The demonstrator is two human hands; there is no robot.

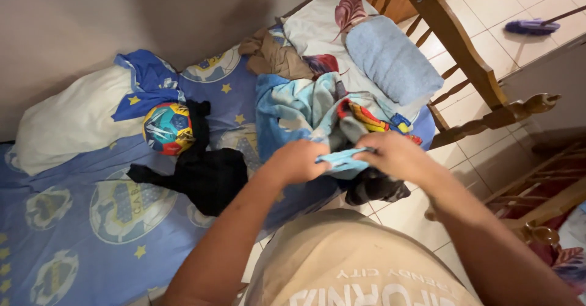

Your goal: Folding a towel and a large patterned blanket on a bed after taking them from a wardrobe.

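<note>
Pinching a small light-blue garment (342,159) between them, the left hand (297,161) and right hand (395,153) each close on one end, holding it stretched above the bed's edge. Just beyond the grip lies a colourful printed blanket (299,108); under the right hand sits a dark bundle of clothing (375,189). Left of the grip, black clothes (207,175) touch a multicoloured ball (168,128) on the blue bedsheet (73,233).

A small light-blue cloth (343,159), stretched flat, above the bed's edge.
</note>
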